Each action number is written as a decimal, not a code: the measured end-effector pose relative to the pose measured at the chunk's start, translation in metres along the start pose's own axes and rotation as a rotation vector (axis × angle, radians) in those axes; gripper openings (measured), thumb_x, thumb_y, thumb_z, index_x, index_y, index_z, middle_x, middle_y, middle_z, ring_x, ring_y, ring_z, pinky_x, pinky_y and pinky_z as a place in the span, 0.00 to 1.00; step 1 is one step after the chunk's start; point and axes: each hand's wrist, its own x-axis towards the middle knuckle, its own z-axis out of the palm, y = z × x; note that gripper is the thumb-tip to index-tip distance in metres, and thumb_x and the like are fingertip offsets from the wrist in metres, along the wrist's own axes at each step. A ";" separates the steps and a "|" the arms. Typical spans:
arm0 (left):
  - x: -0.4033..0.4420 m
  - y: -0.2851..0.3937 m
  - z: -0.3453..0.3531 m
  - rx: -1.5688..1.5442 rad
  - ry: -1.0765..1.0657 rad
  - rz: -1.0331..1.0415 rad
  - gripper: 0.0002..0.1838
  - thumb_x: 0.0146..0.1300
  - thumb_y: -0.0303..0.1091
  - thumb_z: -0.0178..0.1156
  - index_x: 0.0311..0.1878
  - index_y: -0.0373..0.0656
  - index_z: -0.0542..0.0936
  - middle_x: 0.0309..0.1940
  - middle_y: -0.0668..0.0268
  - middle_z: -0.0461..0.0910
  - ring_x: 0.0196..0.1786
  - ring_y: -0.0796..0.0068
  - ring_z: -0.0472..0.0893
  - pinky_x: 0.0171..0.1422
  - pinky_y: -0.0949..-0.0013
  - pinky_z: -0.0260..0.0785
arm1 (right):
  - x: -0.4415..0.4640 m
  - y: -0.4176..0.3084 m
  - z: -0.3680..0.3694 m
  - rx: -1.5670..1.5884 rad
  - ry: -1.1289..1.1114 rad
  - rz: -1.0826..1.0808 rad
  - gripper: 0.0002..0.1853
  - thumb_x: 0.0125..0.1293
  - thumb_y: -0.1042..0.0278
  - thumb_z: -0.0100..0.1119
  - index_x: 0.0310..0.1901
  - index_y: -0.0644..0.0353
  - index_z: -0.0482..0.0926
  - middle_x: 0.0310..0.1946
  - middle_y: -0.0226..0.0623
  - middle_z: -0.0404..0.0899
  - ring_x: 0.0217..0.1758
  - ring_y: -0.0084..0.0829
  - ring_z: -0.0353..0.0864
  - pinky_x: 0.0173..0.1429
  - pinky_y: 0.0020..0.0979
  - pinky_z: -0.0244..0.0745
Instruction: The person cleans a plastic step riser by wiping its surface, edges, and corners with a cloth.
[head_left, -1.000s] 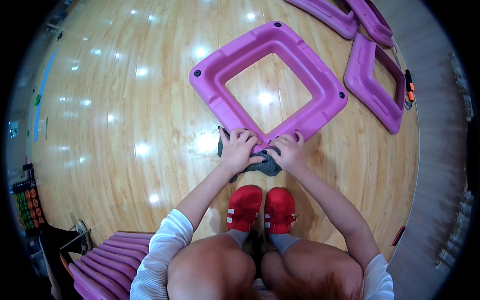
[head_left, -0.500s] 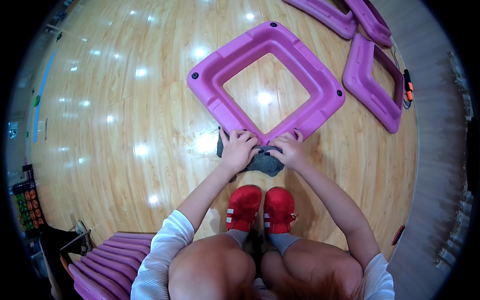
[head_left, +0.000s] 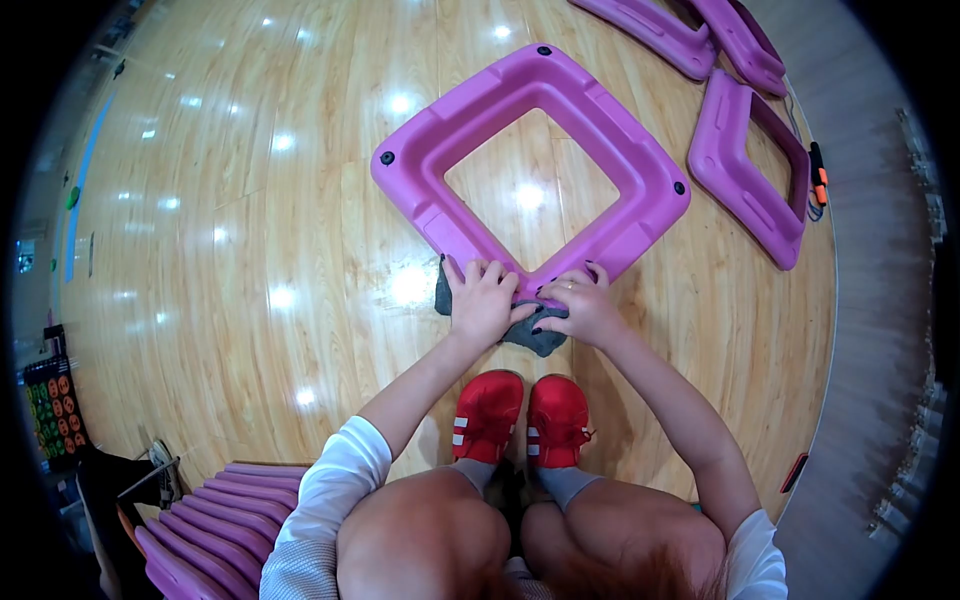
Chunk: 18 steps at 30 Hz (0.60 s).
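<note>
A pink-purple plastic frame, square with rounded corners and black round feet, lies on the floor with one corner toward me. At that near corner is a dark grey cloth, bunched and partly hidden under my hands. My left hand curls over the frame's near left side, its fingers bent onto the cloth and the thumb pointing inward. Across the corner, my right hand grips the cloth, thumb against it and fingers over the frame's rim. The two thumbs nearly meet.
Several similar pink pieces lie at the upper right, by an orange-and-black object. At the lower left stands a row of stacked purple pieces. My red shoes are planted just below the cloth on the wooden floor.
My left hand has shifted slightly to the right and down over the cloth, and less of the cloth shows below it. The frame has barely moved.
</note>
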 end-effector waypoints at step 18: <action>-0.009 0.009 -0.001 0.005 0.050 -0.030 0.20 0.48 0.49 0.66 0.38 0.45 0.79 0.43 0.65 0.73 0.54 0.59 0.68 0.63 0.30 0.49 | -0.011 -0.033 0.018 -0.284 0.164 0.032 0.32 0.44 0.40 0.66 0.45 0.58 0.78 0.45 0.33 0.79 0.59 0.34 0.70 0.65 0.67 0.48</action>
